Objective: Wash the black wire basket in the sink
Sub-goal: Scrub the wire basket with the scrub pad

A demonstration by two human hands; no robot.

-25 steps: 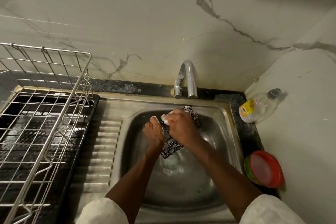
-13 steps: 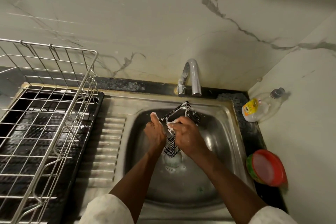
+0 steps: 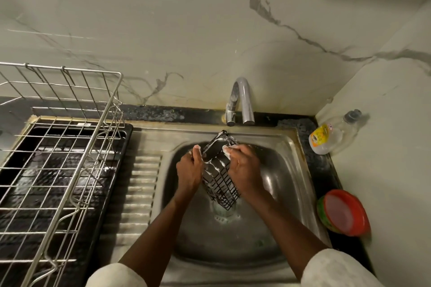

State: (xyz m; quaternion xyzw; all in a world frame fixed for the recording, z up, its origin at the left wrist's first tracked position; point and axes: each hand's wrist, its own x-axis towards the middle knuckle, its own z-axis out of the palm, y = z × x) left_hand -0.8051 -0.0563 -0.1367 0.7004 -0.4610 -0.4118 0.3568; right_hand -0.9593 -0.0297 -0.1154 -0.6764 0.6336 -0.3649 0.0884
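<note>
**A:** Where is the black wire basket (image 3: 220, 179) right now?

**B:** Held above the sink (image 3: 279, 170), tilted. Its open mouth faces the faucet (image 3: 240, 100) on the far side and its lower corner hangs over the drain (image 3: 225, 214). The left hand (image 3: 189, 171) has its fingers wrapped round the left rim. The right hand (image 3: 245, 168) curls its fingers onto the right side, with white suds at the tips.

**A:** What could go wrong?

**B:** Suds streak the wires, so both grips look slippery. A hard scrub could twist the basket loose and drop it into the basin. The thin wires might also snag a fingertip. Rinsing it at this tilt could throw water onto the near sleeves (image 3: 116, 275).
</note>
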